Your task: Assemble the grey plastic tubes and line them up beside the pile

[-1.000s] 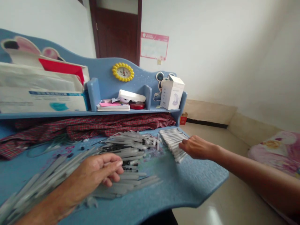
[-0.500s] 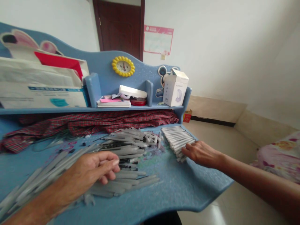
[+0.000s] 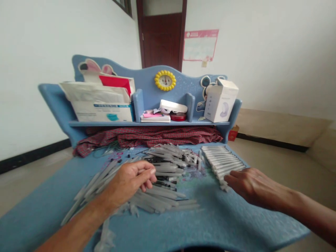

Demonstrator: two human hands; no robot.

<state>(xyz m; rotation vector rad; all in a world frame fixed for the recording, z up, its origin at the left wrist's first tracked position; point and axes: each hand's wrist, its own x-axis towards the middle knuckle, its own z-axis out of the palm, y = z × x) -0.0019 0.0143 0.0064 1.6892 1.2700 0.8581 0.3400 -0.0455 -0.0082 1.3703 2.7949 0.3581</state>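
Note:
My left hand hovers over a spread heap of translucent grey pen barrels. Its fingers are curled, the thumb lies against the forefinger, and nothing shows between them. Small black pieces lie among the barrels near its fingertips. To the right, a neat row of white pens lies side by side on the blue desk. My right hand is closed at the near end of this row, fingertips down on a pen there. The hand itself hides most of that pen.
Small clear pieces lie between heap and row. A bundled checked cloth runs under the blue shelf. The shelf bears a mask box, a yellow flower-shaped clock and a white carton. The desk's right edge drops to the floor.
The view has swung left, so everything sits further right in the picture. My right hand stays at the near end of the pen row, and my left hand stays curled over the heap.

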